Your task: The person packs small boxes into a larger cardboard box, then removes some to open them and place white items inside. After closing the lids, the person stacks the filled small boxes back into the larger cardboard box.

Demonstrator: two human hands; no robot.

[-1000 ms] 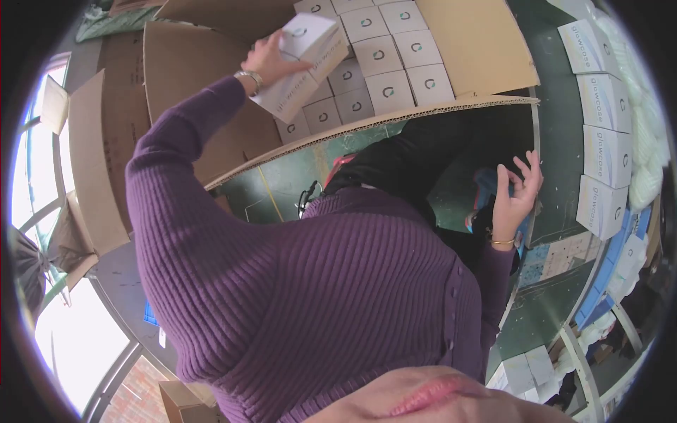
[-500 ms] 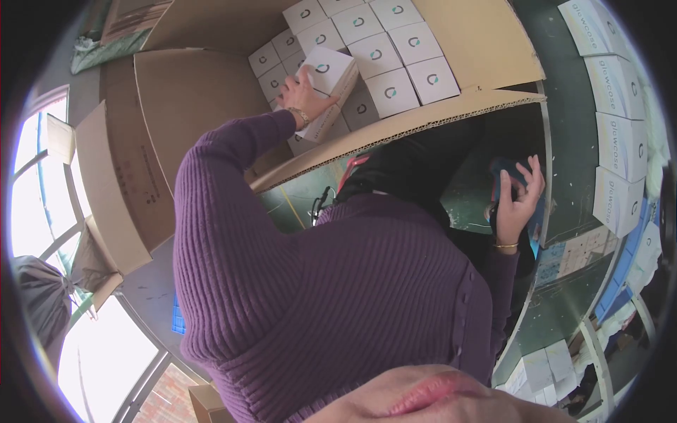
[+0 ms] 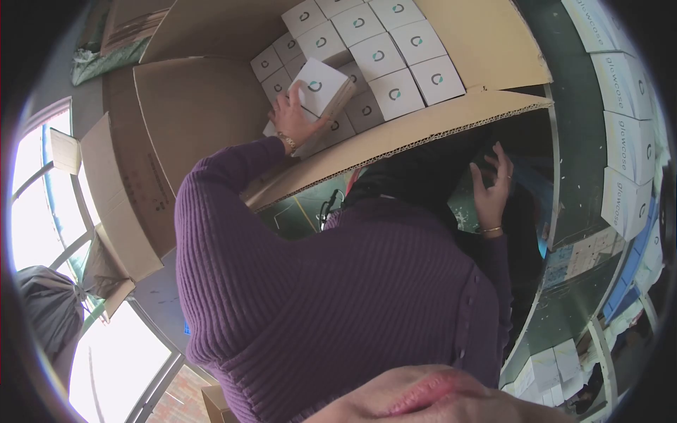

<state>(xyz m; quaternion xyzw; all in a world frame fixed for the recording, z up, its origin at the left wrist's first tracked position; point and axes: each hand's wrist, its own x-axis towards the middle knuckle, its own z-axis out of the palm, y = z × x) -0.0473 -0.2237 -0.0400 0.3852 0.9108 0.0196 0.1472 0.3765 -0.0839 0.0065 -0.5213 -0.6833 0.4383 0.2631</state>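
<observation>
White box (image 3: 321, 86): the left hand (image 3: 296, 123) is gripping it, thumb and fingers closing about its near end, inside the brown carton (image 3: 204, 113), left of centre. It is lying askew to the packed boxes (image 3: 377, 55); cannot tell whether it is touching those beneath. Right hand (image 3: 493, 194) is hanging beyond the carton's near wall, fingers loosely parted. Labelled boxes (image 3: 629, 149) are standing in a row, far right.

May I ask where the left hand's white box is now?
In the head view, the held box is near the top, just left of centre, over lower boxes in the open carton.
</observation>
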